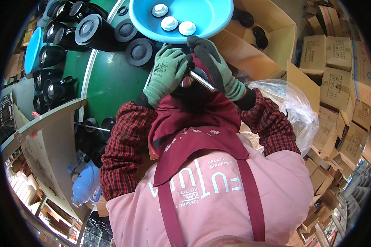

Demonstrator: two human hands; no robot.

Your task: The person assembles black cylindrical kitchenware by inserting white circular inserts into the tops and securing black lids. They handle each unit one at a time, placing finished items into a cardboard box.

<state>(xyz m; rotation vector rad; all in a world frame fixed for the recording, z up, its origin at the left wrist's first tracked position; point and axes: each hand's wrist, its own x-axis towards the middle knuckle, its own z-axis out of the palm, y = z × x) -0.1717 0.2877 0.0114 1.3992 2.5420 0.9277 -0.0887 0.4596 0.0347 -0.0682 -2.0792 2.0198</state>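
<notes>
Both hands wear green knit gloves with dark fingers and meet in front of my chest, just below a blue basin. My left hand curls its fingers round the near side of a black, rounded vessel. A silver bar sticks out from it between the hands. My right hand bends over the vessel's top from the other side, its fingers closed. The gloves cover the vessel's upper part, so its exact kind cannot be told. Several white round caps with black rims lie in the basin.
Black jugs and black cylindrical vessels stand on the green table to the left. An open carton with black round parts is at the right, beside clear plastic film. Stacked cartons fill the far right.
</notes>
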